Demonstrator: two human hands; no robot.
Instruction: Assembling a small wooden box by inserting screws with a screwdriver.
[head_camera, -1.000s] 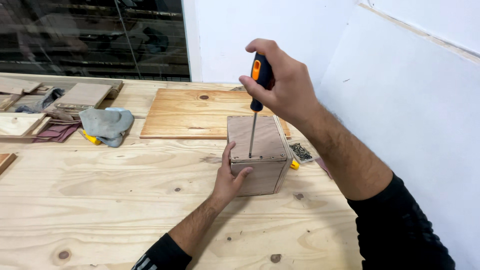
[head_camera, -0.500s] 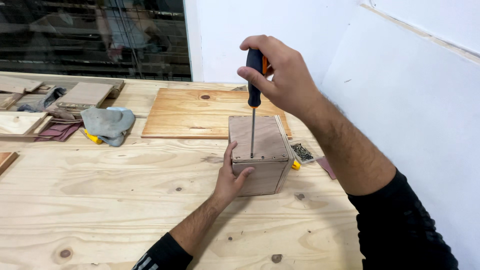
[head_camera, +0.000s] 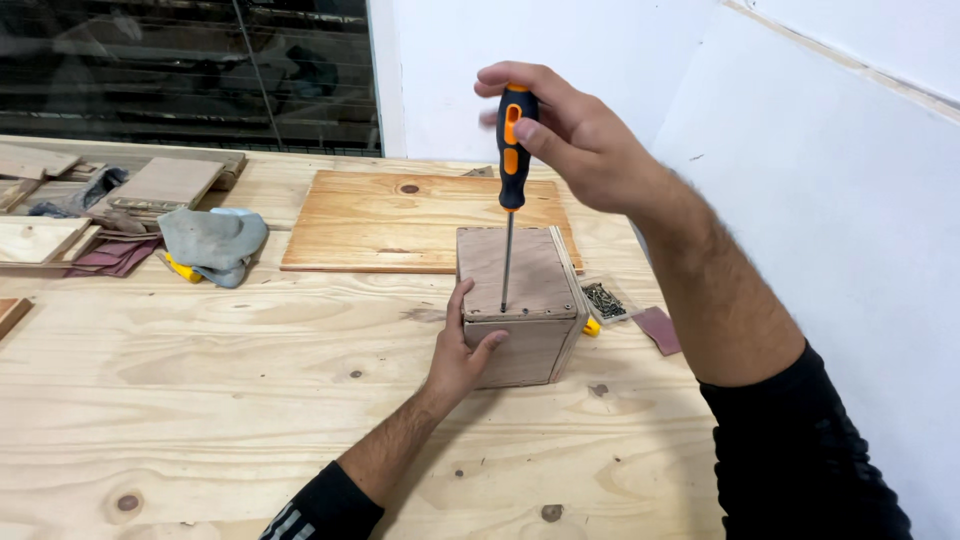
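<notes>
A small wooden box (head_camera: 520, 340) stands on the plywood workbench (head_camera: 200, 400). My left hand (head_camera: 458, 355) presses against the box's near left corner, thumb on the top edge, steadying it. My right hand (head_camera: 580, 140) grips the black and orange handle of a screwdriver (head_camera: 510, 170) held upright above the box. The shaft runs straight down and its tip rests on the box's top panel near the front edge.
A plywood sheet (head_camera: 400, 215) lies behind the box. A small tray of screws (head_camera: 603, 300) and a reddish sandpaper piece (head_camera: 660, 330) sit right of the box. A grey cloth (head_camera: 212, 243) and wood offcuts (head_camera: 60, 215) lie at the left. A white wall (head_camera: 830, 200) closes the right side.
My right hand has turned around the screwdriver handle, fingers shifting their grip. The box and my left hand have stayed in place.
</notes>
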